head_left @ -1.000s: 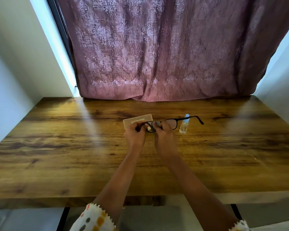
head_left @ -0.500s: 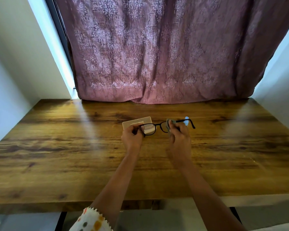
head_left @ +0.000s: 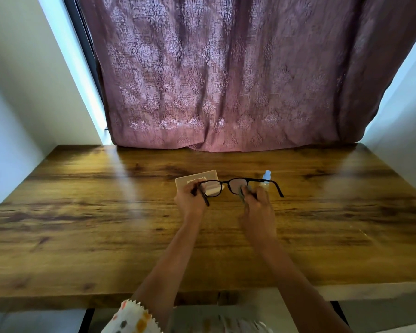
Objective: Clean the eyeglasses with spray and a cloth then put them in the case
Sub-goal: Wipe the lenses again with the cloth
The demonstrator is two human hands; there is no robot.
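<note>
Black-framed eyeglasses (head_left: 226, 182) are held up over the middle of the wooden table (head_left: 82, 224), arms unfolded. My left hand (head_left: 190, 200) grips the frame at its left hinge. My right hand (head_left: 257, 205) pinches a small grey-green cloth (head_left: 242, 193) against the right lens. A flat beige case (head_left: 192, 179) lies on the table just behind the glasses. A small clear spray bottle (head_left: 266, 177) with a pale blue cap stands behind the right arm of the glasses.
A mauve patterned curtain (head_left: 226, 80) hangs down to the table's far edge. White walls close in on both sides. The table's front edge (head_left: 202, 294) runs just above my sleeves.
My right hand with the cloth slid from the left lens to the right lens. The glasses now sit more level and spread wider, with the right arm swung out.
</note>
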